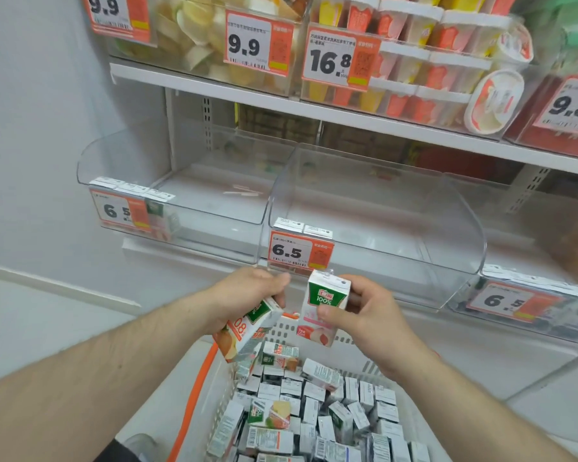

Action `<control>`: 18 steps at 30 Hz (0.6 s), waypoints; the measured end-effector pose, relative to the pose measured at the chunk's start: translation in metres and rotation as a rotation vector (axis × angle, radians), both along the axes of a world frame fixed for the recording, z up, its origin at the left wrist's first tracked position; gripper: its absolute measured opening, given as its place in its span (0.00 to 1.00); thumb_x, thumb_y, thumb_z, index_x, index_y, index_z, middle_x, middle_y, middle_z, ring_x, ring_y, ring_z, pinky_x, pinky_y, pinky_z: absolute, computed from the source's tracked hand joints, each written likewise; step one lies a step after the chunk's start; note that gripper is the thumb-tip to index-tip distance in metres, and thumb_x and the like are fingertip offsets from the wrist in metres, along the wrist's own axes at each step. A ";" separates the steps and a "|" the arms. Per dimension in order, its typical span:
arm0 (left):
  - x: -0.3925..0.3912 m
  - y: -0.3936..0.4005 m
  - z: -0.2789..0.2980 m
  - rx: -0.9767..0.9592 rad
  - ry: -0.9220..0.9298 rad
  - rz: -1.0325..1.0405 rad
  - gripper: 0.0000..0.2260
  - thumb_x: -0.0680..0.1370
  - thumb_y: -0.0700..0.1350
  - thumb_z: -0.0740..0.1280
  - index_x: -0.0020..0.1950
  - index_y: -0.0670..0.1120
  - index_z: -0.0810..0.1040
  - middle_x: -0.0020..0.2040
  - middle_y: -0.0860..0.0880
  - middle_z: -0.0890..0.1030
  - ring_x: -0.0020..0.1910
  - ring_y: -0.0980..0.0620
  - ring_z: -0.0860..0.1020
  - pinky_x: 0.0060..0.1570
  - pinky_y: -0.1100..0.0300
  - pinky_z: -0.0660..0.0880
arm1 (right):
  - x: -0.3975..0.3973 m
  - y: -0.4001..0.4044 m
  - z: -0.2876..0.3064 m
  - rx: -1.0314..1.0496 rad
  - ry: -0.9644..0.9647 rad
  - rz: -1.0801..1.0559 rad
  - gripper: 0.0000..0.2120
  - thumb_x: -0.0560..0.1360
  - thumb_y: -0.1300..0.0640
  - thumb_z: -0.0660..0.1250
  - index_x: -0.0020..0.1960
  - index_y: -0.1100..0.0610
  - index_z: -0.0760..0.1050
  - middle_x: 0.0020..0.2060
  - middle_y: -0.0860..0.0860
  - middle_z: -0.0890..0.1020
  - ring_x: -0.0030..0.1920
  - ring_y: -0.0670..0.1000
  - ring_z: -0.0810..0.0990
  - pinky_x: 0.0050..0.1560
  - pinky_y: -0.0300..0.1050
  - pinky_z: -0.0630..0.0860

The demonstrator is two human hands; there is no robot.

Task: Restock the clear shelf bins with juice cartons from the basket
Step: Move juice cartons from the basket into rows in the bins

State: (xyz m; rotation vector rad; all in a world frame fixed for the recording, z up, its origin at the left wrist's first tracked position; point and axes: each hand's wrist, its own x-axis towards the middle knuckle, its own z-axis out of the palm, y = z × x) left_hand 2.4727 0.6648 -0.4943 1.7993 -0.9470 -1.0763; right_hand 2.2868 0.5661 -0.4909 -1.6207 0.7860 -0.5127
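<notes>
Here, two juice cartons are held up over the basket (221,388), just in front of the clear shelf bins. The right hand (364,315) pinches a pink-and-white carton (324,305) upright, thumb across its front face and fingers curled behind it, with its green label reading 100% facing the camera. The left hand (247,295) grips an orange-printed carton (247,331) that tilts steeply, its fingers wrapped over the top end while the lower end points down toward the basket. The two cartons are near each other but apart. Below them, the white slotted basket with an orange handle (194,391) is filled with many more small cartons, lying jumbled at various angles. Just beyond the hands, the middle clear bin (381,208) carries a price tag (301,251) reading 6.5 on its front and shows two cartons at its near left corner. To the far left, another clear bin (181,181) bears its own 6.5 tag. On the upper shelf (281,95), bins hold packaged snacks behind tags reading 9.9 and 16.8.
</notes>
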 end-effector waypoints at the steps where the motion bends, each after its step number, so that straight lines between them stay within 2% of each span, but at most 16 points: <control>1: 0.003 0.003 0.002 -0.005 -0.016 0.026 0.18 0.81 0.53 0.63 0.33 0.48 0.79 0.30 0.47 0.79 0.28 0.51 0.77 0.32 0.61 0.72 | 0.003 0.003 0.002 -0.051 0.009 0.010 0.18 0.69 0.68 0.76 0.53 0.51 0.79 0.44 0.47 0.87 0.48 0.48 0.85 0.48 0.43 0.80; 3: 0.012 0.008 0.006 -0.049 -0.060 0.035 0.15 0.80 0.49 0.65 0.33 0.49 0.80 0.32 0.47 0.81 0.29 0.51 0.78 0.34 0.60 0.73 | 0.009 0.008 0.007 -0.132 0.012 0.025 0.19 0.69 0.67 0.76 0.54 0.48 0.79 0.46 0.46 0.86 0.50 0.48 0.84 0.51 0.45 0.80; 5: 0.021 0.017 0.010 -0.083 -0.143 -0.036 0.07 0.77 0.43 0.69 0.42 0.52 0.83 0.41 0.50 0.83 0.38 0.52 0.81 0.41 0.59 0.76 | 0.017 0.013 0.014 -0.169 -0.009 0.037 0.19 0.70 0.67 0.76 0.54 0.48 0.79 0.46 0.47 0.86 0.49 0.49 0.84 0.50 0.46 0.81; 7: 0.027 0.027 0.015 -0.083 -0.167 -0.146 0.14 0.74 0.40 0.71 0.53 0.58 0.80 0.48 0.53 0.83 0.48 0.54 0.82 0.47 0.62 0.76 | 0.030 0.017 0.021 -0.186 -0.041 0.047 0.18 0.71 0.67 0.75 0.55 0.50 0.79 0.46 0.48 0.86 0.48 0.49 0.85 0.51 0.49 0.82; 8: 0.029 0.031 0.016 -0.089 -0.152 -0.184 0.17 0.74 0.40 0.72 0.55 0.60 0.78 0.50 0.54 0.82 0.51 0.55 0.81 0.49 0.63 0.77 | 0.038 0.019 0.024 -0.189 -0.058 0.059 0.18 0.71 0.68 0.74 0.55 0.51 0.79 0.45 0.48 0.86 0.48 0.49 0.85 0.52 0.50 0.81; 10: 0.032 0.035 0.017 -0.151 -0.149 -0.181 0.15 0.74 0.43 0.73 0.56 0.60 0.79 0.52 0.55 0.83 0.53 0.58 0.80 0.53 0.64 0.76 | 0.056 0.024 0.031 -0.190 -0.092 0.098 0.17 0.71 0.69 0.74 0.55 0.52 0.79 0.45 0.49 0.87 0.47 0.49 0.85 0.53 0.51 0.81; 12: 0.041 0.039 0.016 -0.219 -0.128 -0.089 0.12 0.73 0.48 0.74 0.56 0.58 0.82 0.52 0.53 0.84 0.54 0.55 0.81 0.59 0.54 0.76 | 0.075 0.028 0.037 -0.213 -0.092 0.141 0.17 0.70 0.68 0.75 0.53 0.52 0.79 0.44 0.49 0.87 0.46 0.49 0.85 0.53 0.52 0.80; 14: 0.055 0.045 0.018 -0.240 -0.108 -0.037 0.12 0.72 0.50 0.73 0.55 0.59 0.82 0.52 0.52 0.84 0.53 0.51 0.82 0.61 0.46 0.75 | 0.093 0.029 0.044 -0.271 -0.057 0.185 0.16 0.70 0.65 0.76 0.52 0.49 0.79 0.44 0.48 0.86 0.47 0.49 0.84 0.54 0.52 0.80; 15: 0.063 0.049 0.018 -0.239 -0.110 -0.024 0.11 0.73 0.50 0.73 0.54 0.60 0.83 0.51 0.53 0.84 0.53 0.50 0.82 0.61 0.44 0.75 | 0.101 0.029 0.048 -0.322 -0.026 0.206 0.16 0.70 0.63 0.77 0.51 0.48 0.78 0.44 0.46 0.86 0.47 0.48 0.84 0.54 0.51 0.80; 18: 0.085 0.057 0.021 -0.257 -0.132 0.009 0.10 0.74 0.48 0.72 0.52 0.62 0.83 0.50 0.53 0.85 0.52 0.50 0.83 0.61 0.44 0.75 | 0.127 0.032 0.062 -0.534 0.089 0.249 0.14 0.69 0.57 0.78 0.49 0.43 0.77 0.42 0.42 0.83 0.44 0.41 0.80 0.46 0.36 0.75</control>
